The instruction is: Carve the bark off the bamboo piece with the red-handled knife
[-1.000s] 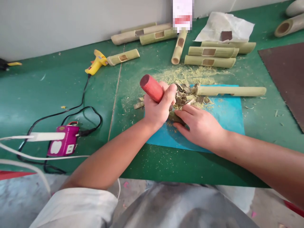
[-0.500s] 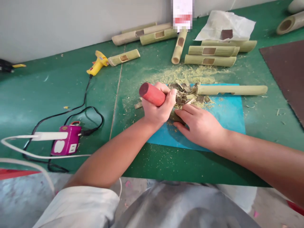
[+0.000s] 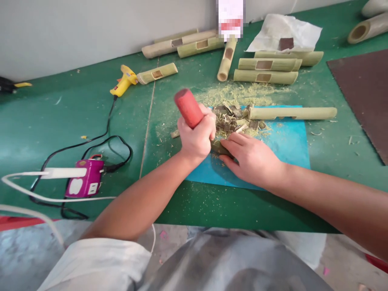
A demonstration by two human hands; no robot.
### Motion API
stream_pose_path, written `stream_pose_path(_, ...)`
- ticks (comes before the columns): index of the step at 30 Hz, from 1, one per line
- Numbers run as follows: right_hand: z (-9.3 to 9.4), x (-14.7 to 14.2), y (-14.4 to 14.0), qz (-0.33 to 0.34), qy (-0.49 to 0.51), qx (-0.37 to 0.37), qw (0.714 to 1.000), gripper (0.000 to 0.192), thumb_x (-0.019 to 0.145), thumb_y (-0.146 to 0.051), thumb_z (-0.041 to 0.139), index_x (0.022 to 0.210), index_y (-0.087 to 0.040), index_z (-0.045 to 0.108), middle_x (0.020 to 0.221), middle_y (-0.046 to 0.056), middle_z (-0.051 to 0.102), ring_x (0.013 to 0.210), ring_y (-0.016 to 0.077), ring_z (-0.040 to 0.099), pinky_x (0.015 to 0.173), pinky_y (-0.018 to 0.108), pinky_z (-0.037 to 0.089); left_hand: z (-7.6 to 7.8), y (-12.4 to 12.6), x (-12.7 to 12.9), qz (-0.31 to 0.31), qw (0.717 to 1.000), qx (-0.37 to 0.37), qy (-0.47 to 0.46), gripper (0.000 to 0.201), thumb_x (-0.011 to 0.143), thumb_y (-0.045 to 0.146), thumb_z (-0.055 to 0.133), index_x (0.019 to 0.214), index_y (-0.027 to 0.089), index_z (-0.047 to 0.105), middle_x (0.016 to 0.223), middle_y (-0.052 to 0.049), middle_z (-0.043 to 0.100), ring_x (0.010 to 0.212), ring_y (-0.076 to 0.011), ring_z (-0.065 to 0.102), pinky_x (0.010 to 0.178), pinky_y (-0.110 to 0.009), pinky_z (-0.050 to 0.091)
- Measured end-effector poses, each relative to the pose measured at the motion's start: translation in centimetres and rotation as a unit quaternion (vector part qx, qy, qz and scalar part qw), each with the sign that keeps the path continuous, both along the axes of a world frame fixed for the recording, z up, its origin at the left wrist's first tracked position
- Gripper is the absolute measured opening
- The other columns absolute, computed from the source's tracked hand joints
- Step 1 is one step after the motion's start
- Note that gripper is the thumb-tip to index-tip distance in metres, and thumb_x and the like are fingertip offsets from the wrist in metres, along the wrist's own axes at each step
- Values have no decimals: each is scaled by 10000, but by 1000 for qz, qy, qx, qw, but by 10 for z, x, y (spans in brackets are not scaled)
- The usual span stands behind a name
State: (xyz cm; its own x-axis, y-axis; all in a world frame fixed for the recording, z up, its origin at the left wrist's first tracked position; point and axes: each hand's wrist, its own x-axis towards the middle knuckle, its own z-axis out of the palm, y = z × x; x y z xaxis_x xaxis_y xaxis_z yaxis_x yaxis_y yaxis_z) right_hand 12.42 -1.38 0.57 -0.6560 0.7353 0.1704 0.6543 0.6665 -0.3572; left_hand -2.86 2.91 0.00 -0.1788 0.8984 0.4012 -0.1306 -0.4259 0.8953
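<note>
My left hand [image 3: 197,136] is wrapped in a fist around a tool's thick red handle [image 3: 190,109], which points up and to the left. The tool's working end is hidden behind the fist. Just to the right, my right hand [image 3: 251,157] is closed over a bamboo piece [image 3: 218,148] lying on the blue sheet [image 3: 286,147]; most of that piece is under the fingers. Right behind both hands is a heap of bamboo chips and shavings [image 3: 228,118]. A pale, notched bamboo tube [image 3: 303,113] lies from the heap toward the right.
Several notched bamboo tubes [image 3: 266,76] lie at the back, with white paper [image 3: 291,30] behind them. On the left are a yellow glue gun [image 3: 123,83] and a purple power socket [image 3: 87,178] with cords. A brown mat [image 3: 360,93] covers the right side of the green table [image 3: 194,206].
My left fist has shifted slightly left, and the red handle has tipped more upright. More of the bamboo piece shows between my hands. My right hand holds nearly the same place.
</note>
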Motion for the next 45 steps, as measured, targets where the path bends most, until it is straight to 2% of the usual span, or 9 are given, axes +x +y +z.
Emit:
stream_pose_path(3,0,1,1,-5,0,-2,1000,227,987,-243,536,1006,-112,720,928,120,658,867,240,597,761,354,502,-4,2,1,30,999,-8,-29,421,879,404,724,597,208,481,445,70,482,389,-68,438,443,-240,365)
stream_pose_path(8,-2,3,1,4,3,8,1000,222,990,-250,542,1006,-114,717,915,118,658,866,242,601,772,359,509,-7,2,0,19,999,-27,26,460,880,555,729,654,211,522,488,63,540,425,-76,482,488,-249,429)
stream_pose_path(14,-1,3,2,4,1,9,1000,230,983,-248,558,1025,-90,720,914,127,662,875,258,624,779,374,524,-8,1,-2,22,999,-14,45,404,901,492,729,666,204,570,502,61,565,428,-73,498,489,-244,428)
stream_pose_path(19,-5,5,2,11,26,11,1000,225,988,-255,552,1010,-104,717,916,121,660,865,251,615,774,372,520,-4,2,-2,-13,997,28,66,420,908,413,716,592,191,553,518,39,555,455,-72,505,494,-241,423)
stream_pose_path(26,-6,6,1,-2,37,13,999,244,998,-258,523,995,-119,723,903,114,657,832,236,601,728,354,498,7,-2,-2,-21,996,-5,89,490,861,359,744,483,194,479,401,49,449,385,-64,423,425,-242,343)
stream_pose_path(31,-3,6,3,-8,25,5,1000,246,988,-255,530,1021,-118,732,935,122,669,872,244,625,764,359,512,-4,4,0,14,1000,4,-5,448,877,435,749,575,211,506,429,64,479,374,-73,426,434,-263,352)
stream_pose_path(34,-4,5,2,-9,18,7,1000,251,987,-261,538,1029,-110,734,962,135,682,895,257,638,772,368,521,-5,6,1,15,1000,8,-13,448,895,497,736,623,224,507,456,65,498,393,-84,450,451,-275,372)
stream_pose_path(41,-4,7,2,-5,16,29,999,247,991,-266,540,1059,-130,734,973,131,697,875,252,610,773,377,502,3,1,1,12,1000,-4,20,559,894,700,642,632,225,505,518,40,527,446,-99,495,494,-306,415)
stream_pose_path(45,-4,13,7,-35,10,67,997,226,960,-241,580,1111,-168,732,1052,131,716,922,273,586,788,401,464,9,-2,0,4,1000,-5,3,596,980,729,441,669,243,588,558,7,582,492,-119,532,522,-337,435)
